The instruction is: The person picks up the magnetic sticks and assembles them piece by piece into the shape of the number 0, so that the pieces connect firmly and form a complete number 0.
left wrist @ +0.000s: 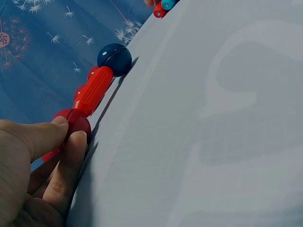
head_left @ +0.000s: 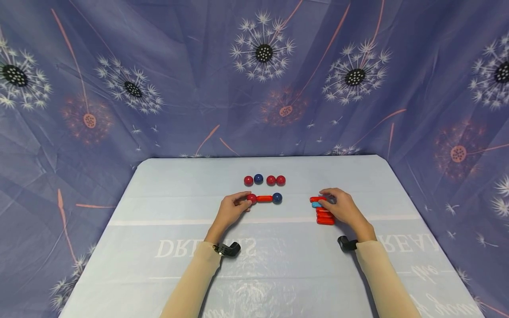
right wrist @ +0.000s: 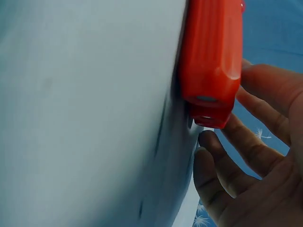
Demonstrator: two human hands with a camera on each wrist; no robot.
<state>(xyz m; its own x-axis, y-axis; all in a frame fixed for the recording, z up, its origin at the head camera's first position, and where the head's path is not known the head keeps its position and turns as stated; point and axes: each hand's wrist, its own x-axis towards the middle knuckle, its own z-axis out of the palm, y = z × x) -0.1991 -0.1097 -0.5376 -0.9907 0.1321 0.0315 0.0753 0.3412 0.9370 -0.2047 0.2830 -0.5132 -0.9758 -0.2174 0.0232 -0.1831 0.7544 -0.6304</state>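
Observation:
In the head view my left hand [head_left: 231, 210] pinches a red ball [head_left: 252, 198] between thumb and fingers. That ball joins a red rod [head_left: 264, 198], whose far end carries a dark blue ball [head_left: 277, 198]. The left wrist view shows the joined piece tilted, its blue ball [left wrist: 114, 59] up and away from the hand. On the right, my right hand [head_left: 342, 206] is over a row of rods, thumb and fingers spread around the far red rod [head_left: 316, 199] and a light blue rod [head_left: 316, 205]. Contact there cannot be told. Nearer red rods [right wrist: 212, 52] partly hide the thumb in the right wrist view.
Behind the joined piece, a red ball [head_left: 248, 180], a blue ball [head_left: 258, 179] and two more red balls [head_left: 276, 180] lie in a line. A pale printed cloth [head_left: 278, 265] covers the table. A purple dandelion curtain [head_left: 191, 88] hangs behind it.

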